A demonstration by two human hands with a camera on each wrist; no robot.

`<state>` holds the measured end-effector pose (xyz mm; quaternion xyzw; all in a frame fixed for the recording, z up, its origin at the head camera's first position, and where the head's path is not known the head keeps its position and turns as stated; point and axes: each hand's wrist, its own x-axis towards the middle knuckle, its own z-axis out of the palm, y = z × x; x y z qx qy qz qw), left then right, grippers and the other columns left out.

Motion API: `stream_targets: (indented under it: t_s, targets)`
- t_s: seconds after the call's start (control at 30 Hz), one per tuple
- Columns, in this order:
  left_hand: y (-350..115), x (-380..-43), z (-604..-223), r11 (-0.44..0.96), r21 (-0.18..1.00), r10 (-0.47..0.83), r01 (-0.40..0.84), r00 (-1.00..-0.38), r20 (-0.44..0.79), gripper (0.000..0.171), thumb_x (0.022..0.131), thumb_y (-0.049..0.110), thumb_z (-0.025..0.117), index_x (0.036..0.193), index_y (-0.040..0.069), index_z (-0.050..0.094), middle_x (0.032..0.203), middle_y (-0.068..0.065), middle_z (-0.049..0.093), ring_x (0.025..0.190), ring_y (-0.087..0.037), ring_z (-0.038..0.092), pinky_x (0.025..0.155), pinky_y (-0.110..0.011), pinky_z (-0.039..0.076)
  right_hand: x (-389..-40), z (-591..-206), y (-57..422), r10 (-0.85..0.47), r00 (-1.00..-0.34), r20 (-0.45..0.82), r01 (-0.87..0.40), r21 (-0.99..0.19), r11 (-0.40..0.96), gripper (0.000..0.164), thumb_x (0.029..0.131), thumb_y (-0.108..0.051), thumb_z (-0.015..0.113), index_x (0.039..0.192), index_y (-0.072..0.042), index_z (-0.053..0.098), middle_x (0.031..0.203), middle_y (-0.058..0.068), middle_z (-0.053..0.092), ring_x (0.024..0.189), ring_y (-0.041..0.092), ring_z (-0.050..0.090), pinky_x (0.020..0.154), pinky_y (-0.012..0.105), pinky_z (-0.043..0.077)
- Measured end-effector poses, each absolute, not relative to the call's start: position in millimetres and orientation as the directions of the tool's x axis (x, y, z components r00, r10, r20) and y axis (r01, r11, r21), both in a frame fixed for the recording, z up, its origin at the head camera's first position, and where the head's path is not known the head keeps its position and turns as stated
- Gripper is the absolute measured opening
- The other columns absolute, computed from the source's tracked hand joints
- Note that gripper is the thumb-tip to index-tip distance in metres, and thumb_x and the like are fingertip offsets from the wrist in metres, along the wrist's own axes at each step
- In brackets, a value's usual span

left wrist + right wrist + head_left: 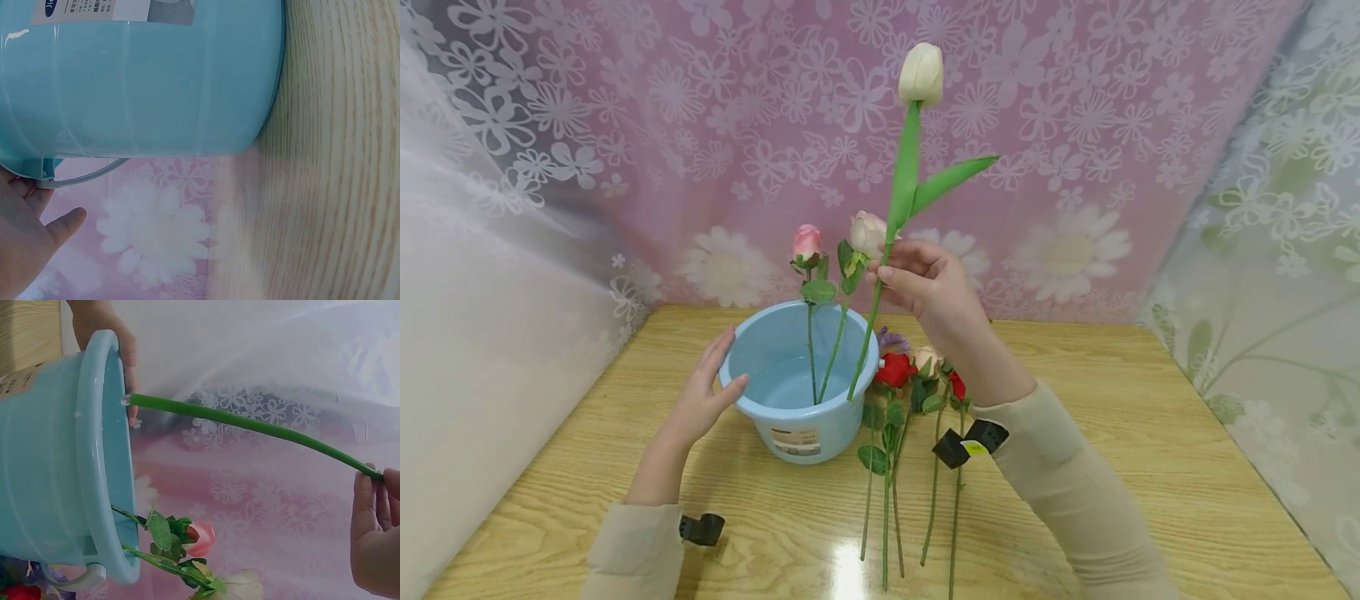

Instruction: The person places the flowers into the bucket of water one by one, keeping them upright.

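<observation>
My right hand (943, 304) pinches the green stem of a white tulip (921, 77) between thumb and fingers. The tulip stands nearly upright, with two green leaves, and the stem's lower end overlaps the near right rim of the light blue bucket (816, 437) in the head view. In the right wrist view, the tip of that stem (250, 423) is by the bucket's mouth. My left hand (700, 396) rests against the bucket's left rim, fingers extended and thumb apart. Inside the bucket stand a pink rose (807, 242) and a pale cream rose (867, 234).
Right of the bucket, several flowers lie on the wooden table (1060, 500), among them a red rose (895, 370), a pale rose (927, 359) and a purple bloom (892, 339). Behind the table hangs a pink floral curtain (722, 167). A bucket handle (87, 177) hangs at the side.
</observation>
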<state>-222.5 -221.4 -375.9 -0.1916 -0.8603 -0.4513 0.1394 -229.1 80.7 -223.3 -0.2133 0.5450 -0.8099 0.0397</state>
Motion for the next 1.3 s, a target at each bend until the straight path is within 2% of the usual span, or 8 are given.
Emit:
stream_targets:
  t_s: [0.17,0.37,0.5,0.67,0.77,0.87,1.07,1.3]
  targets:
    - [-220,-220,-372,0.522,0.729,0.203,0.443,-0.895,0.398,0.069,0.082,0.01,0.056,0.14,0.002,0.019,0.144,-0.017,0.014,0.13,-0.036,0.011,0.096,-0.062,0.013,-234,-221,78,-0.274,-0.918,0.287,-0.154,-0.895,-0.418,0.015,0.083,0.008,0.052,0.092,-0.002,0.06,0.081,0.007,0.062,0.076,0.018,0.062,0.072,0.028,0.05]
    - [-209,-206,-353,0.506,0.741,0.205,0.442,-0.896,0.394,0.067,0.083,0.008,0.053,0.137,-0.008,0.018,0.141,-0.027,0.013,0.127,-0.043,0.01,0.094,-0.064,0.011,-243,-225,71,-0.249,-0.919,0.306,-0.179,-0.886,-0.428,0.016,0.082,0.008,0.053,0.093,-0.001,0.06,0.08,0.007,0.062,0.074,0.017,0.062,0.072,0.029,0.05]
    - [-205,-201,-347,0.513,0.74,0.204,0.435,-0.899,0.388,0.066,0.083,0.007,0.053,0.136,-0.01,0.019,0.14,-0.028,0.014,0.127,-0.043,0.01,0.095,-0.063,0.012,-249,-231,64,-0.25,-0.912,0.325,-0.193,-0.878,-0.437,0.019,0.083,0.009,0.052,0.088,-0.007,0.062,0.079,0.006,0.063,0.074,0.017,0.061,0.077,0.034,0.049]
    - [-205,-202,-347,0.507,0.74,0.204,0.442,-0.896,0.395,0.065,0.083,0.005,0.053,0.135,-0.011,0.019,0.14,-0.029,0.014,0.127,-0.044,0.01,0.095,-0.063,0.012,-255,-239,55,-0.271,-0.907,0.324,-0.179,-0.876,-0.447,0.02,0.083,0.01,0.052,0.089,-0.007,0.063,0.08,0.006,0.064,0.073,0.017,0.062,0.08,0.039,0.047]
    - [-211,-210,-357,0.509,0.736,0.205,0.447,-0.893,0.4,0.066,0.083,0.006,0.054,0.137,-0.009,0.019,0.141,-0.027,0.014,0.128,-0.042,0.01,0.095,-0.063,0.012,-259,-247,50,-0.269,-0.912,0.309,-0.187,-0.899,-0.396,0.016,0.082,0.008,0.054,0.097,0.003,0.06,0.08,0.004,0.064,0.074,0.017,0.062,0.077,0.036,0.048]
    - [-218,-218,-369,0.515,0.732,0.207,0.446,-0.893,0.4,0.068,0.084,0.011,0.055,0.139,-0.003,0.018,0.143,-0.022,0.014,0.129,-0.038,0.01,0.095,-0.062,0.013,-262,-256,44,-0.267,-0.92,0.287,-0.189,-0.921,-0.34,0.022,0.082,0.006,0.056,0.104,0.01,0.055,0.081,0.003,0.064,0.076,0.016,0.062,0.077,0.035,0.049]
    - [-223,-224,-377,0.507,0.736,0.208,0.449,-0.892,0.401,0.069,0.084,0.016,0.056,0.141,0.004,0.018,0.145,-0.015,0.013,0.13,-0.033,0.009,0.096,-0.062,0.012,-264,-274,36,-0.291,-0.93,0.225,-0.143,-0.95,-0.278,0.02,0.082,0.005,0.057,0.103,0.005,0.056,0.082,0.002,0.063,0.078,0.017,0.062,0.076,0.034,0.049]
    - [-221,-221,-373,0.515,0.732,0.209,0.446,-0.893,0.398,0.069,0.084,0.012,0.055,0.141,0.003,0.018,0.144,-0.017,0.013,0.13,-0.034,0.009,0.097,-0.06,0.013,-265,-292,29,-0.339,-0.918,0.205,-0.135,-0.966,-0.221,0.027,0.082,0.006,0.057,0.107,0.012,0.053,0.087,0.009,0.065,0.078,0.014,0.062,0.076,0.035,0.049]
